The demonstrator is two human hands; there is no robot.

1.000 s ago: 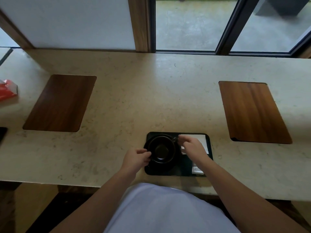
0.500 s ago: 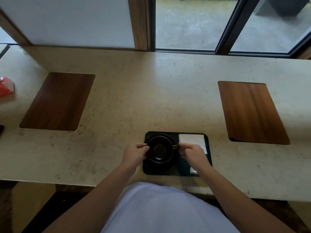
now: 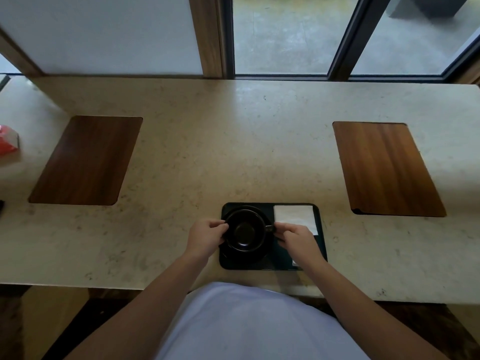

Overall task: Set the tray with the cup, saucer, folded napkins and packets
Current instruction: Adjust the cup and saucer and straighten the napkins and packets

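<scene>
A small black tray (image 3: 321, 237) lies near the counter's front edge. On its left half a black cup (image 3: 244, 231) sits on a black saucer (image 3: 244, 257). My left hand (image 3: 205, 236) pinches the cup's left rim. At the cup's handle on the right, my right hand (image 3: 298, 239) grips with its fingers closed. A white folded napkin (image 3: 294, 216) lies in the tray's far right corner. A white packet (image 3: 295, 262) peeks out by my right wrist, mostly hidden.
Two dark wooden placemats lie on the beige stone counter (image 3: 233, 152), one at the left (image 3: 85, 161) and one at the right (image 3: 387, 168). A red packet (image 3: 7, 144) sits at the far left edge. Windows run along the back.
My left hand shifted from the saucer's edge up to the cup's left rim. My right hand slid down off the napkin to the cup's handle, uncovering the napkin.
</scene>
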